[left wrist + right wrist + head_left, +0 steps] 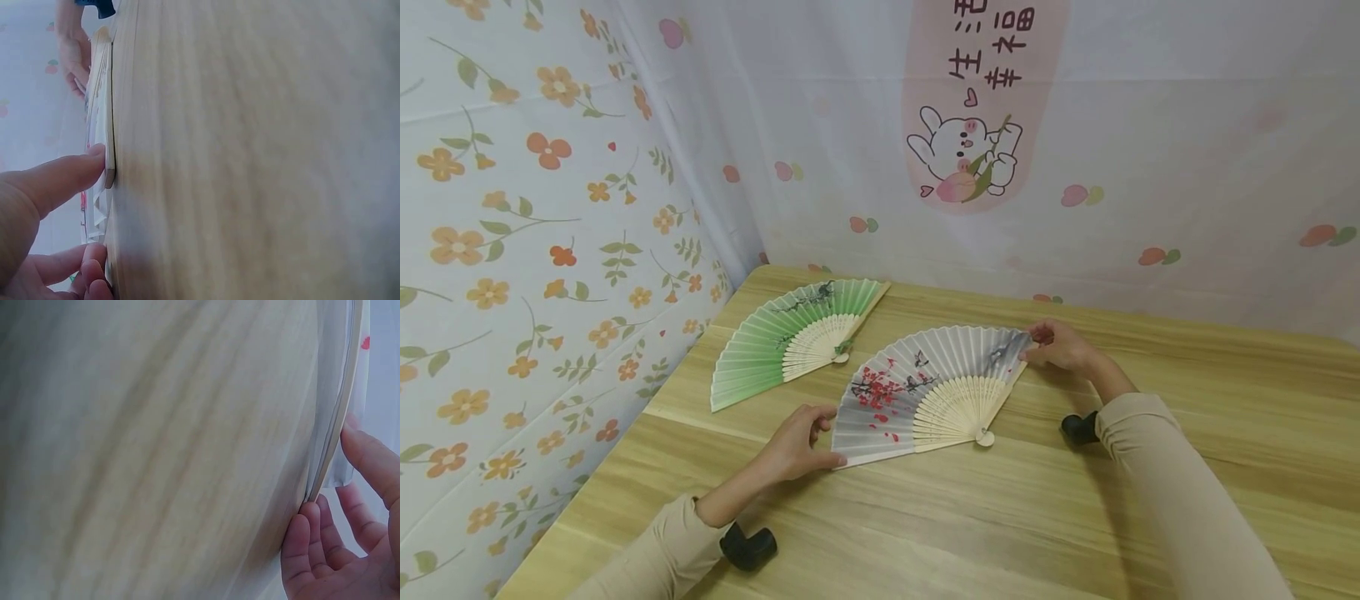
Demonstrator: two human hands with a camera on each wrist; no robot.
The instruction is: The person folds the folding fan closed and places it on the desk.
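Our left hand (pixel 797 442) pinches the lower left corner of the gray fan (pixel 917 392), thumb against its left end stick (pixel 891 456) and the other fingers curled at the outer edge. Our right hand (pixel 1063 346) pinches the upper right corner, thumb on one side of the right end stick (pixel 1011 388) and fingertips around its tip. Spread wide, the gray fan lies near the middle of the desk (pixel 1000 533), just beside the green fan (pixel 808 333), which is spread too; whether the gray fan's corners are slightly raised, we cannot tell. We judge it very light: the pleated leaf (pixel 955 350) looks soft, thin and easy to crease or tear, while the slim ribs (pixel 958 408) seem stiff but breakable if bent sideways. We do best to take it by the two end sticks or the pivot (pixel 984 437), never by the leaf alone.
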